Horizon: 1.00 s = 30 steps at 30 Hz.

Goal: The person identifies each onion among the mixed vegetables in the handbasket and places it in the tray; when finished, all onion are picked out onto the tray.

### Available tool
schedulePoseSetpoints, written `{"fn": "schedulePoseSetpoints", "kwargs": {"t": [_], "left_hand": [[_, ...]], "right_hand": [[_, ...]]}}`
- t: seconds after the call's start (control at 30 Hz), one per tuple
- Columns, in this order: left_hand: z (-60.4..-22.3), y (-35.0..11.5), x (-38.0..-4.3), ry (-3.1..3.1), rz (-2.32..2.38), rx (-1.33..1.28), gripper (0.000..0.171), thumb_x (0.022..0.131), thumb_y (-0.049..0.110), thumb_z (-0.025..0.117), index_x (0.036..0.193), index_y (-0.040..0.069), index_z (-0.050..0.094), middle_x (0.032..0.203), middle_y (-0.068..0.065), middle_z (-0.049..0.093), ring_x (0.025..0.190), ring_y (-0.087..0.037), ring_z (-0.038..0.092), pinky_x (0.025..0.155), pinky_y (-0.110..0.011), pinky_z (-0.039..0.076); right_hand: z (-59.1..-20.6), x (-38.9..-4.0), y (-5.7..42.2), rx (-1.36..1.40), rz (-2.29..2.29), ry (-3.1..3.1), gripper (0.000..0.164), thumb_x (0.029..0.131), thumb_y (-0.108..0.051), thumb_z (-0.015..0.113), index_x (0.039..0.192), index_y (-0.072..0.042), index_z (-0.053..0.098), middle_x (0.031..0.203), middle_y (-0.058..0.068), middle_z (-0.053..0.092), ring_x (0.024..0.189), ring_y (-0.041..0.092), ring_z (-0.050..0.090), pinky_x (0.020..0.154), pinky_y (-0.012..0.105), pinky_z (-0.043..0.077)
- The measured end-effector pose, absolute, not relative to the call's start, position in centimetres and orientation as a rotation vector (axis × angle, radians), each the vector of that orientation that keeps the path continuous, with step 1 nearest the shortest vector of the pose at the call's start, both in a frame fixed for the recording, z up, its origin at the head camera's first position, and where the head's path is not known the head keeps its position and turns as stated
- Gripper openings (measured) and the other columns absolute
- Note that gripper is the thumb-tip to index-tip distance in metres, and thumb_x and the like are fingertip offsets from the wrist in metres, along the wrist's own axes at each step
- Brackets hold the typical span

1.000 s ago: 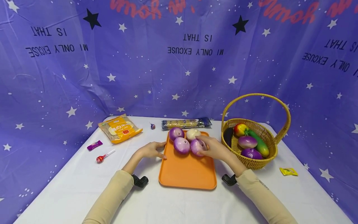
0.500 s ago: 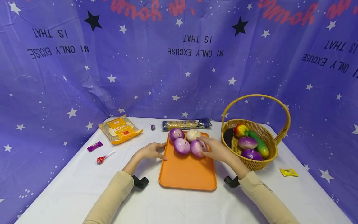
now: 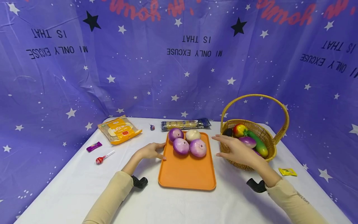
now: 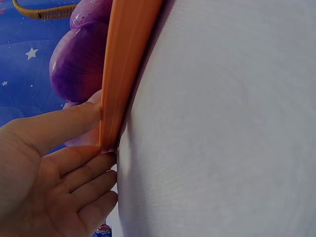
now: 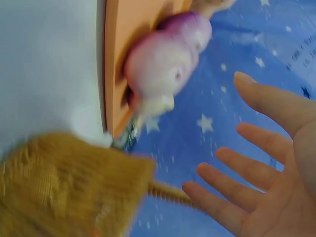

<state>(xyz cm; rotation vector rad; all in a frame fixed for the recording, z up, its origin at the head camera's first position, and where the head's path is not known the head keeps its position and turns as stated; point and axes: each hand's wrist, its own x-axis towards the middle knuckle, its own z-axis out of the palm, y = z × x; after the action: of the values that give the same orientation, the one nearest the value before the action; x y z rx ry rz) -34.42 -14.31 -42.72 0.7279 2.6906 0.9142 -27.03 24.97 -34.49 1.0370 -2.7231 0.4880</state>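
Three purple onions (image 3: 181, 146) and a white onion-like bulb (image 3: 193, 135) sit together on the far half of an orange tray (image 3: 187, 177). At the tray's left edge is my left hand (image 3: 150, 150), thumb and fingers extended. In the left wrist view its thumb tip meets the tray's rim (image 4: 118, 64), and the other fingertips are low beside the outer side. My right hand (image 3: 240, 151) holds nothing; its fingers are spread between the tray and a wicker basket (image 3: 272, 154). It hides part of the basket in the head view.
In the basket lie a green zucchini-like vegetable (image 3: 258, 143), a red-yellow fruit (image 3: 240, 130), a dark vegetable and purple ones. Around the table are a noodle pack (image 3: 185, 124), an orange food bag (image 3: 120, 130), lollipops (image 3: 104, 157) and small wrapped sweets (image 3: 287, 172).
My right hand has let go of the near right purple onion and moved right, toward the basket. The onion stays on the tray. My left hand has stayed at the tray's edge.
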Motion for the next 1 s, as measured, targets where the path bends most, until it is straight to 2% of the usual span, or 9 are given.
{"fn": "schedulePoseSetpoints", "kwargs": {"t": [0.03, 0.1, 0.17, 0.27, 0.4, 0.53, 0.63, 0.77, 1.0], "left_hand": [[-42.8, -14.3, -34.4, 2.694, 0.907, 0.724, 0.081, 0.079, 0.029, 0.08, 0.144, -0.001, 0.041, 0.142, -0.019, 0.047, 0.133, -0.038, 0.039, 0.11, -0.05, 0.03], [-42.8, -14.3, -34.4, 2.697, 0.899, 0.723, 0.081, 0.079, 0.03, 0.079, 0.144, 0.0, 0.04, 0.142, -0.019, 0.046, 0.133, -0.039, 0.039, 0.11, -0.051, 0.03], [-42.8, -14.3, -34.4, 2.693, 0.9, 0.723, 0.082, 0.079, 0.03, 0.079, 0.145, 0.0, 0.04, 0.143, -0.02, 0.046, 0.133, -0.04, 0.038, 0.11, -0.051, 0.03], [-42.7, -14.4, -34.3, 2.679, 0.917, 0.738, 0.083, 0.079, 0.031, 0.08, 0.144, 0.0, 0.04, 0.142, -0.021, 0.046, 0.132, -0.041, 0.038, 0.11, -0.052, 0.029], [-42.5, -14.5, -34.1, 2.681, 0.914, 0.791, 0.085, 0.078, 0.04, 0.079, 0.143, 0.0, 0.042, 0.141, -0.022, 0.047, 0.131, -0.042, 0.04, 0.108, -0.053, 0.031], [-42.5, -14.5, -34.2, 2.686, 0.914, 0.79, 0.085, 0.079, 0.04, 0.078, 0.143, -0.001, 0.042, 0.141, -0.021, 0.047, 0.131, -0.042, 0.039, 0.109, -0.053, 0.031], [-42.7, -14.4, -34.4, 2.678, 0.932, 0.738, 0.083, 0.079, 0.034, 0.079, 0.144, 0.0, 0.041, 0.143, -0.02, 0.046, 0.133, -0.039, 0.038, 0.111, -0.051, 0.029], [-42.8, -14.3, -34.4, 2.689, 0.914, 0.723, 0.082, 0.079, 0.032, 0.08, 0.145, 0.001, 0.041, 0.143, -0.018, 0.046, 0.133, -0.038, 0.039, 0.11, -0.05, 0.03], [-42.6, -14.3, -34.3, 2.683, 0.916, 0.698, 0.082, 0.079, 0.03, 0.08, 0.144, 0.001, 0.041, 0.142, -0.019, 0.047, 0.133, -0.037, 0.039, 0.11, -0.05, 0.03]], "right_hand": [[-34.1, -26.9, 25.6, 1.023, 0.474, -2.723, 0.063, 0.084, -0.028, 0.076, 0.14, -0.009, 0.051, 0.139, 0.014, 0.052, 0.126, 0.033, 0.049, 0.1, 0.051, 0.043], [-33.5, -26.7, 26.7, 0.995, 0.44, -2.724, 0.062, 0.084, -0.027, 0.076, 0.139, -0.009, 0.052, 0.128, 0.011, 0.059, 0.105, 0.027, 0.061, 0.09, 0.044, 0.051], [-32.9, -26.6, 27.9, 0.981, 0.401, -2.71, 0.061, 0.083, -0.025, 0.078, 0.137, -0.009, 0.054, 0.119, 0.007, 0.062, 0.086, 0.02, 0.061, 0.081, 0.04, 0.053], [-32.1, -26.9, 29.5, 0.976, 0.351, -2.698, 0.057, 0.081, -0.023, 0.079, 0.132, -0.007, 0.058, 0.111, 0.006, 0.065, 0.079, 0.019, 0.061, 0.077, 0.04, 0.053], [-30.9, -27.9, 31.3, 0.962, 0.344, -2.748, 0.053, 0.082, -0.023, 0.079, 0.127, -0.003, 0.06, 0.119, 0.013, 0.065, 0.109, 0.032, 0.06, 0.091, 0.05, 0.049], [-29.9, -29.5, 32.8, 0.872, 0.345, -2.89, 0.053, 0.084, -0.027, 0.077, 0.127, -0.002, 0.059, 0.122, 0.017, 0.063, 0.112, 0.038, 0.057, 0.092, 0.055, 0.047], [-30.0, -31.0, 33.8, 0.824, 0.315, -2.977, 0.052, 0.085, -0.029, 0.075, 0.128, -0.004, 0.06, 0.122, 0.018, 0.063, 0.108, 0.036, 0.059, 0.09, 0.054, 0.049], [-30.5, -33.0, 35.0, 0.837, 0.319, -3.052, 0.048, 0.085, -0.027, 0.074, 0.126, -0.005, 0.063, 0.121, 0.017, 0.063, 0.107, 0.036, 0.059, 0.089, 0.053, 0.05], [-31.2, -35.5, 36.0, 0.879, 0.377, -3.182, 0.041, 0.085, -0.024, 0.075, 0.121, -0.007, 0.067, 0.122, 0.018, 0.062, 0.113, 0.044, 0.054, 0.092, 0.056, 0.047]]}}
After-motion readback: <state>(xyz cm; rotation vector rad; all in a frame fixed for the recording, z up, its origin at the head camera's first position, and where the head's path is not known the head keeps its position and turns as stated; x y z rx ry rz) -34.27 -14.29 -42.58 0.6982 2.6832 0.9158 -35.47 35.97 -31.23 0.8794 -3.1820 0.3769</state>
